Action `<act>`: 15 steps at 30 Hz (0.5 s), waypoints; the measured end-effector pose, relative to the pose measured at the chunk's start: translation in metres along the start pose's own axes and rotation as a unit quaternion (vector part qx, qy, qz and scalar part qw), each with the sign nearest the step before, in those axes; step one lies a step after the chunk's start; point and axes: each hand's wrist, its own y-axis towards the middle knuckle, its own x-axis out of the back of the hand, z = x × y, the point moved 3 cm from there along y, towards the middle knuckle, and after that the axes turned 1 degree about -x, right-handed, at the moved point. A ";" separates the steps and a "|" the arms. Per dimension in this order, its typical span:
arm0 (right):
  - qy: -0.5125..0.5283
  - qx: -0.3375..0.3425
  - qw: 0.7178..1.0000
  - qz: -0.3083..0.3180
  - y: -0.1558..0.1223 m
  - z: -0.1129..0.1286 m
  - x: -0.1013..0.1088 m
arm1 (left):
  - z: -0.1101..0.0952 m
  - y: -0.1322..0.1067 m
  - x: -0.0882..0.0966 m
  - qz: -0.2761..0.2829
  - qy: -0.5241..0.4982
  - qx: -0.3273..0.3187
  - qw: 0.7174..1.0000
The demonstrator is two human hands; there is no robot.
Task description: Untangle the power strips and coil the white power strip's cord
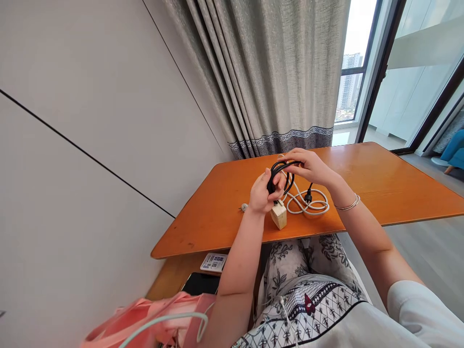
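While both hands are closed on it above the orange wooden desk [380,179], the coiled black rubber power cable [281,173] hangs in loose loops between them. The left hand [261,194] is wrapped into a fist around the lower side of the coil, fingers fully curled; the right hand [311,166] pinches the top of the loop between thumb and fingertips, the rest of the hand half open. A black plug [308,197] dangles from the cable just over a tangled white cord [308,205], which lies flat on the desk beside a small cream-coloured adapter block [279,214].

By my reckoning the black cable is light and flexible but springy — its loops will want to open out if the grip slackens, and the smooth jacket can slip through fingers. Holding it where the loops bunch together, as the left hand does, looks the surest — the plug end is the stiff, heavier part and will swing.
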 end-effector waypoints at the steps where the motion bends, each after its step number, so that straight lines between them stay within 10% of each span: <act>1: -0.008 -0.009 1.000 0.003 -0.003 -0.002 -0.003 | -0.001 -0.001 0.001 -0.003 -0.008 0.004 1.000; 15: -0.123 -0.025 0.992 0.010 -0.008 0.000 -0.015 | 0.002 -0.001 0.003 0.001 -0.072 0.060 0.996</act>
